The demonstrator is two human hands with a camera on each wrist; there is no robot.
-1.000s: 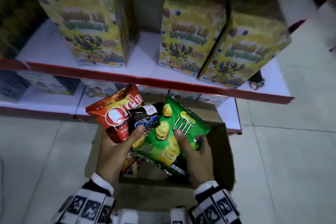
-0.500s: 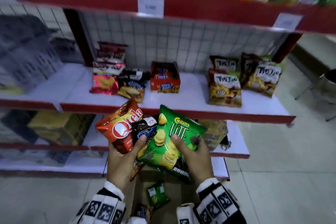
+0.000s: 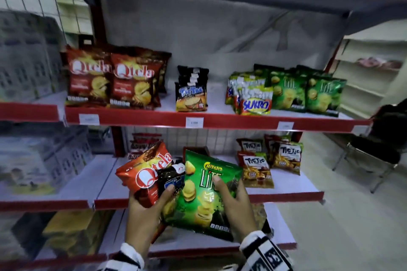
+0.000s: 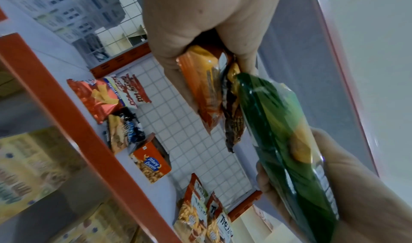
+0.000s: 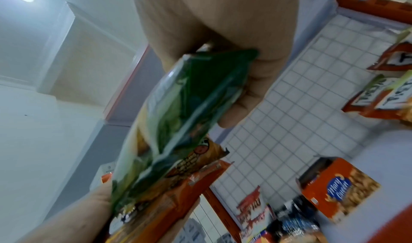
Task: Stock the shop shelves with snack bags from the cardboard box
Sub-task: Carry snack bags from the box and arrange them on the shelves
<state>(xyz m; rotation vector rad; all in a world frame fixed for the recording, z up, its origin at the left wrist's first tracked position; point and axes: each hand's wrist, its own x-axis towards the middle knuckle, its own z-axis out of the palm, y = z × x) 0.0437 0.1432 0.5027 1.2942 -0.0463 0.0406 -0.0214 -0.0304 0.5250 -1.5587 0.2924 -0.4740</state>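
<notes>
Our left hand grips a red bag and dark bag; right-hand fingers clasp a green bag beside them.

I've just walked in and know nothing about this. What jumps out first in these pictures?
A fan of snack bags held up before the shelves: the left hand grips a red Qtela bag and a dark bag, the right hand a green Chitato Lite bag. Matching Qtela bags and green Lite bags stand on the shelf above.
</notes>
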